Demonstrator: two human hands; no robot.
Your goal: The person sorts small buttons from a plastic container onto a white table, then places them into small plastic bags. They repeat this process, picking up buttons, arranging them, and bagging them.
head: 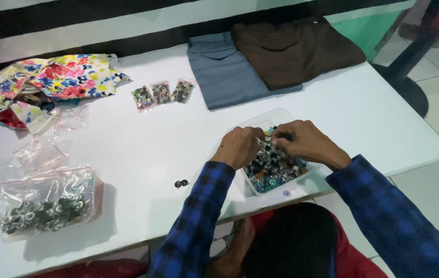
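- Over the clear plastic tub (245,125) near the table's front edge, both hands meet; their fingertips (268,138) come together above the heap of small round fasteners (273,169), dark, teal and silvery, that fills the tub.
- The left hand (238,147) is curled, thumb and forefinger pinched on a small metallic piece (259,140); too small to tell just what it is.
- The right hand (304,141) is bent the same way, its fingers closed on something tiny just beside the left's; whether it is the same piece, I cannot tell.
- Both sleeves are blue-and-black check.
- Just outside the tub, a lone bluish button (286,193) lies on the white table (168,139); to the left, a dark pair of fasteners (181,183) lies apart.
- Further back, three small clear zip bags (161,93) with pink sealing strips sit in a row, each filled with mixed fasteners.
- At the far left front, a larger clear bag (49,203) with a red seal line holds greyish-green ring-shaped fasteners.
- Behind it, several empty little zip bags (49,149) lie scattered, flat and crumpled.
- At the back left, a floral cloth (54,80) in red, blue and yellow lies bunched.
- At the back right, folded grey-blue trousers (224,72) lie partly under folded brown trousers (294,49).
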